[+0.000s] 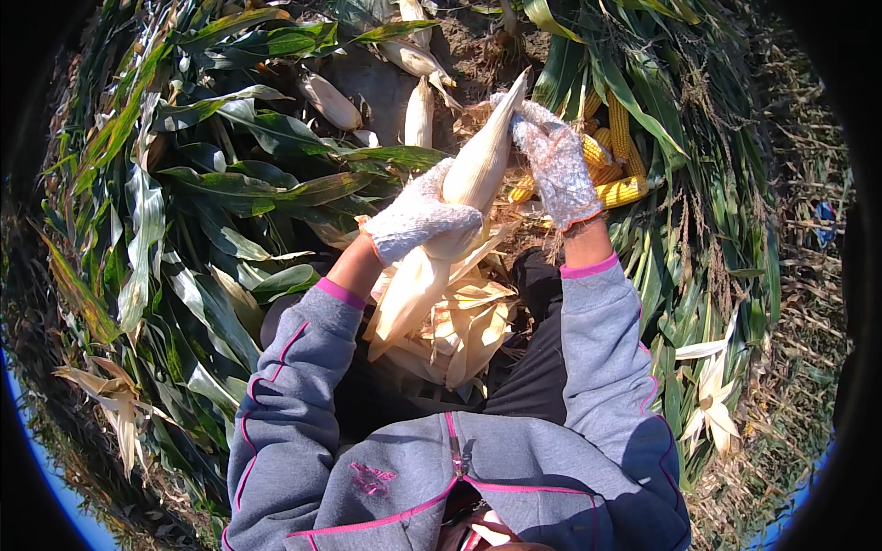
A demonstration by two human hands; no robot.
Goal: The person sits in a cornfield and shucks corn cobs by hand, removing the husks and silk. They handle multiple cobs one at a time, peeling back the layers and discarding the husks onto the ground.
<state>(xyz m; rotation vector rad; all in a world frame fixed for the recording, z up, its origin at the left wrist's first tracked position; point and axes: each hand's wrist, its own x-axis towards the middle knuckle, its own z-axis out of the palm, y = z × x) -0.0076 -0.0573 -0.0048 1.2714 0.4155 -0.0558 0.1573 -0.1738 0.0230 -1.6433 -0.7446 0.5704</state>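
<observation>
Cut green maize stalks (211,184) cover the ground on all sides, with bare soil showing just beyond the hands and dry stubble further off to the right. Between the hands, held up over the lap, is an unhusked corn ear (464,197), its pale husk tip pointing away from the person. The left hand (418,220), in a white knit glove, is wrapped around the ear's middle with fingers curled shut on it. The right hand (556,165), in a similar glove, closes on the tip of the ear, fingers pinched together over the husk end (how tightly, I cannot tell).

The ear looks stiff and fairly solid along its core, so a full grip at the middle should hold it without crushing. The husk leaves seem papery and dry, likely to slide or tear under a pinch, so a hold on the tip probably bites best where the leaves bunch together. The gloves' rough knit should help against slipping.

Below the left hand lies a heap of stripped husks (464,331) on the lap. Just past the right hand sits a pile of bare yellow cobs (617,161), and beyond the left hand several more unhusked ears (331,103) lie on the soil.
</observation>
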